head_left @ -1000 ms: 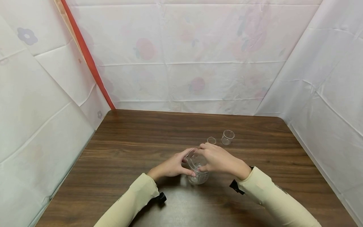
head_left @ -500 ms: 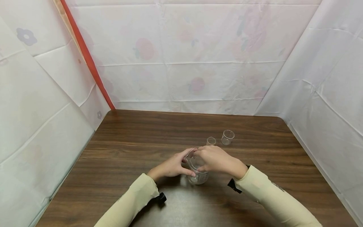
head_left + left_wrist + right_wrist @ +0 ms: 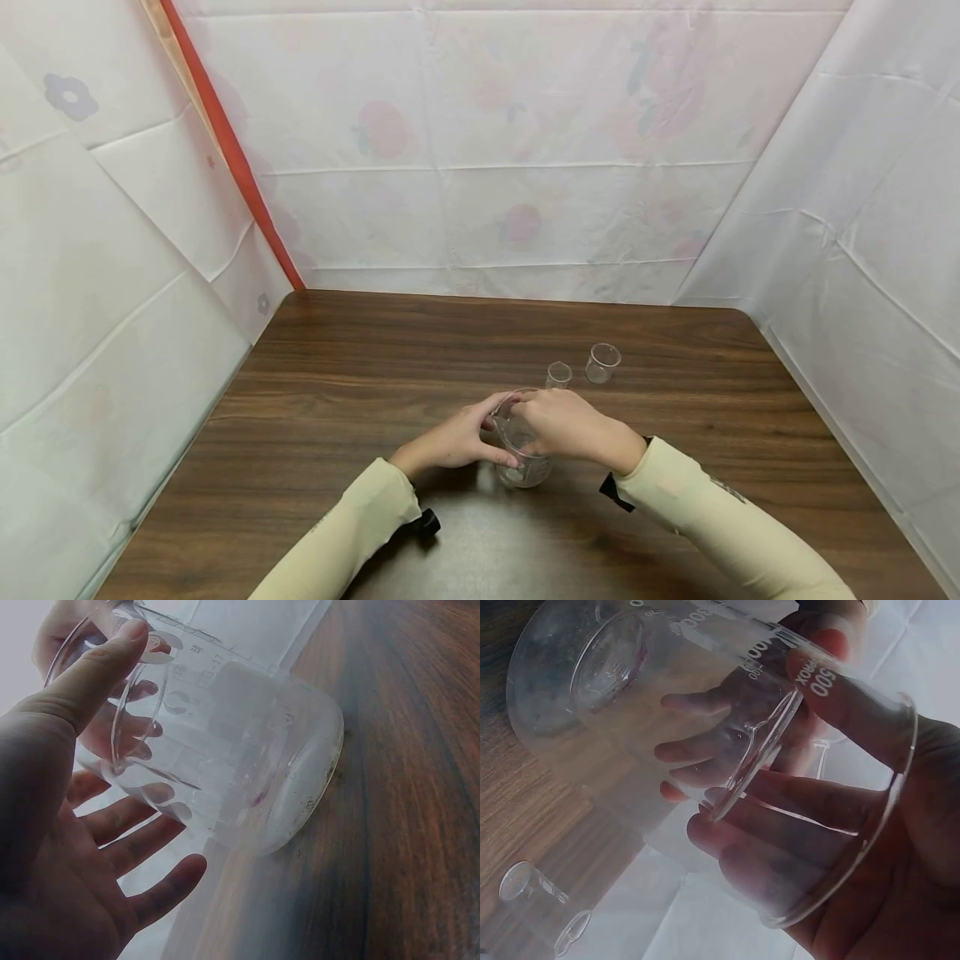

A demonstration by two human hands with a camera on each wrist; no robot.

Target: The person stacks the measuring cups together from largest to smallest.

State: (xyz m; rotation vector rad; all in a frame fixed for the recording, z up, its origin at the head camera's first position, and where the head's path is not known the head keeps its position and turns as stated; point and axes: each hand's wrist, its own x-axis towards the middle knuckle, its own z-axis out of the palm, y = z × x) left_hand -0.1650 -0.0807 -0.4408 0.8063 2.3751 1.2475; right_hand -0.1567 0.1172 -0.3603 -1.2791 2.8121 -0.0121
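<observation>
A large glass beaker [image 3: 527, 476] with white markings stands upright on the wooden table, close in front of the person. My left hand [image 3: 452, 438] holds it from the left side, thumb near the rim and fingers spread round the far side. From above, my right hand [image 3: 576, 427] reaches inside the rim. Its thumb and fingers grip the rim of a smaller glass beaker [image 3: 613, 661], which sits within the large one. In the right wrist view the smaller beaker's base appears near the large one's bottom; whether they touch I cannot tell.
Just beyond the right hand stands a very small glass beaker [image 3: 558, 374]. A somewhat bigger small beaker [image 3: 602, 364] is behind it to the right. The brown wooden table [image 3: 360, 333] ends at white patterned curtains [image 3: 480, 208] at the back and sides.
My right hand has sunk a little lower and left, further into the large beaker, so more of the very small beaker behind it shows. The left hand has stayed still.
</observation>
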